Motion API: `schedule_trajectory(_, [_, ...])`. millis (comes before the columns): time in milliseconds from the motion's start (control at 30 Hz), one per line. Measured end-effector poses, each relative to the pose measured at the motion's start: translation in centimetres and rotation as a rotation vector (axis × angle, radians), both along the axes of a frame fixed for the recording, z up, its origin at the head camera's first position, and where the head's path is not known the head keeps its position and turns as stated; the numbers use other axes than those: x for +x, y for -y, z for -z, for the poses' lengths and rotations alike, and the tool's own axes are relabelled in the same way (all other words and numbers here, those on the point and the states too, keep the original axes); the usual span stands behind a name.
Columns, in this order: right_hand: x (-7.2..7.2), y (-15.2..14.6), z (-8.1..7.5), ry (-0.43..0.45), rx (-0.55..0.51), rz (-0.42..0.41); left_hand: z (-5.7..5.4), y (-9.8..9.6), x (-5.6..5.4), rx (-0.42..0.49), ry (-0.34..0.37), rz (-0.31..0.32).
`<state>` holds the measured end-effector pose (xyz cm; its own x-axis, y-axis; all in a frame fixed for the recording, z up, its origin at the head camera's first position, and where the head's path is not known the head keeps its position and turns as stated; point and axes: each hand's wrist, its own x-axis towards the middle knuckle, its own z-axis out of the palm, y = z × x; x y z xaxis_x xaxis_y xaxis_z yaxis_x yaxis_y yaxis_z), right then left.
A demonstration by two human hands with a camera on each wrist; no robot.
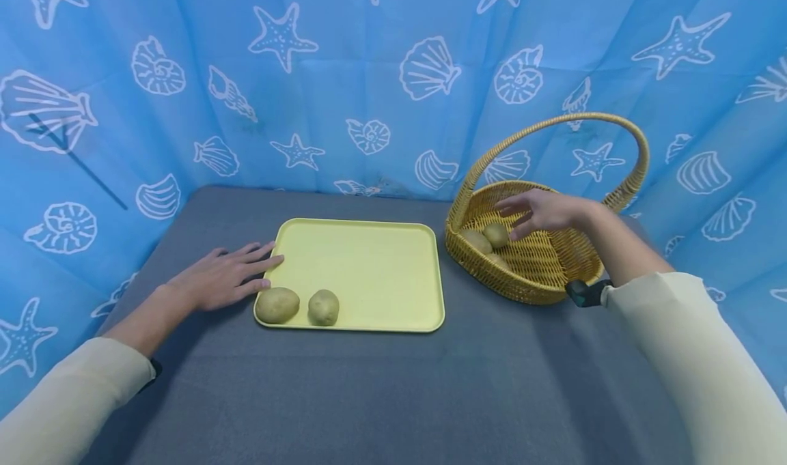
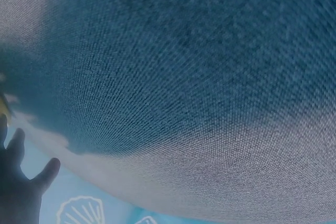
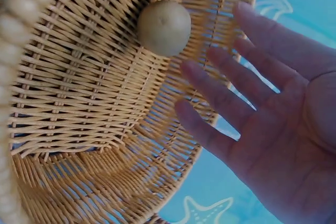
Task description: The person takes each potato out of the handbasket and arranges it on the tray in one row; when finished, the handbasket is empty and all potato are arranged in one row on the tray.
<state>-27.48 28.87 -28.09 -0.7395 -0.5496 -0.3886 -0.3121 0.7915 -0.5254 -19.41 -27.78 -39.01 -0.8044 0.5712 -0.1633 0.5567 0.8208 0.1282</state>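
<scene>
My right hand [image 1: 536, 211] reaches over the wicker basket [image 1: 522, 289], fingers spread and holding nothing. Near its fingertips lies a small round potato [image 3: 164, 28], with more potatoes [image 1: 476, 240] beside it along the basket's left wall. On the left, my left hand [image 1: 224, 274] has its fingers extended over the left rim of the yellow tray [image 1: 381, 274]. Just below those fingers, a larger oval potato [image 1: 277, 305] sits in the tray's near left corner. A rounder potato [image 1: 323, 308] lies to its right, along the near rim. In the left wrist view, part of the left hand [image 2: 21, 177] shows dark at the edge.
The basket's tall arched handle [image 1: 556, 119] rises above the right hand's wrist. A grey cloth [image 1: 381, 390] covers the table. Behind and at both sides hangs a blue curtain [image 1: 369, 76] printed with shells and starfish.
</scene>
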Motion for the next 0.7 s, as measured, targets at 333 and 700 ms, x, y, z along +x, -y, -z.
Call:
schedule_trajectory(333, [-1.4, -0.8, 1.3, 0.156, -0.024, 0.109, -0.2, -0.1, 0.0, -0.006, 0.017, -0.012])
schedule_trajectory(700, [-1.9, -1.0, 2.8, 0.362, -0.093, 0.244, -0.2, -0.2, -0.1, -0.008, 0.024, -0.011])
